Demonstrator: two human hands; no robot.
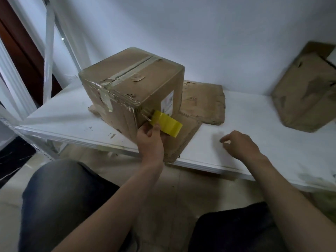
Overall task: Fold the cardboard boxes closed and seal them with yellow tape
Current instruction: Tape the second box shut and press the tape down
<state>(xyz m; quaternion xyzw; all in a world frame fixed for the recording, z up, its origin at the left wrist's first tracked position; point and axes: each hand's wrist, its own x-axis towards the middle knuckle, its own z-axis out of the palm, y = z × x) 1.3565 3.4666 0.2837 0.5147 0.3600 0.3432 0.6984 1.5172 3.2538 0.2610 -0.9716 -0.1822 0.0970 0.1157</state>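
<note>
A closed brown cardboard box (131, 84) stands on the white shelf (254, 124), its top seam and near corner covered with old clear tape. Its lower flaps lie spread flat on the shelf beneath it. My left hand (151, 140) grips a roll of yellow tape (167, 124) against the box's near right side, close to a white label (168, 101). My right hand (240, 144) hovers over the shelf to the right, fingers loosely curled, holding nothing.
A flattened cardboard box (305, 91) leans against the white wall at the far right. A white metal rack post (48, 57) rises at the left. My knees are below the shelf's front edge, over a tiled floor.
</note>
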